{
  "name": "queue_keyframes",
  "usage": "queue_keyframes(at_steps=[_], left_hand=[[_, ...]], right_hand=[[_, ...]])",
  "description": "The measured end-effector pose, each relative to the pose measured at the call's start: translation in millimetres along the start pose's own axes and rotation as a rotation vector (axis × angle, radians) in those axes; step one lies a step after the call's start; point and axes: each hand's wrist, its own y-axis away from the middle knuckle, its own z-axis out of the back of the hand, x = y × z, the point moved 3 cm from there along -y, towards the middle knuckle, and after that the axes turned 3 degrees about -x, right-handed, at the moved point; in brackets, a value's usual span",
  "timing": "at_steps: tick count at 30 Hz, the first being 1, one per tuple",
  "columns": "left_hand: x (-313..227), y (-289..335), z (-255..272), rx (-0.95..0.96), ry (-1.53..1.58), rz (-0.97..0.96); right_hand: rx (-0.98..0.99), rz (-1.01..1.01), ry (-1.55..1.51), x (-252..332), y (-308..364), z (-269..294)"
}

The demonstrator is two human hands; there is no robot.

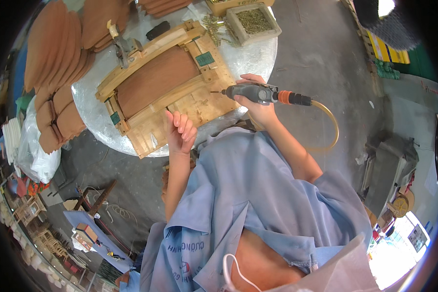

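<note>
The drill is in the person's right hand, whose fingers are clamped around its body, at the right end of a wooden jig on the round desk. The left hand holds nothing, its fingers apart and loosely curled by the jig's near edge; contact cannot be told. One brown panel already sits inside the jig, so placing it looks done; the drill's bit points across the jig, apart from the panel, and no finished holes can be made out. Whether the stacked panels are worked is unclear. Dark lettering and a red emblem mark the shirt; a cardboard box bears print; no brand is legible on the drill.
</note>
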Motion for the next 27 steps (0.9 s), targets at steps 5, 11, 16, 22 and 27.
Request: queue_keyframes(at_steps=[5,11,16,22,27], left_hand=[[-8,6,-4,-0.263,-0.229,-0.125],[-14,5,7,-0.657,-0.332,-0.289],[-18,-5,4,-0.788,-0.468,-0.292],[-2,-24,38,-0.924,-0.769,-0.096],[15,-43,44,-0.843,-0.644,0.105]], right_hand=[[0.023,-0.005,0.024,-13,-8,-15],[0.018,-0.02,0.002,-16,-8,-21],[-0.013,-0.035,-0.003,-2,-1,-16],[-0.076,-0.074,-0.233,22,14,-9],[-0.112,-0.067,-0.299,38,19,-3]])
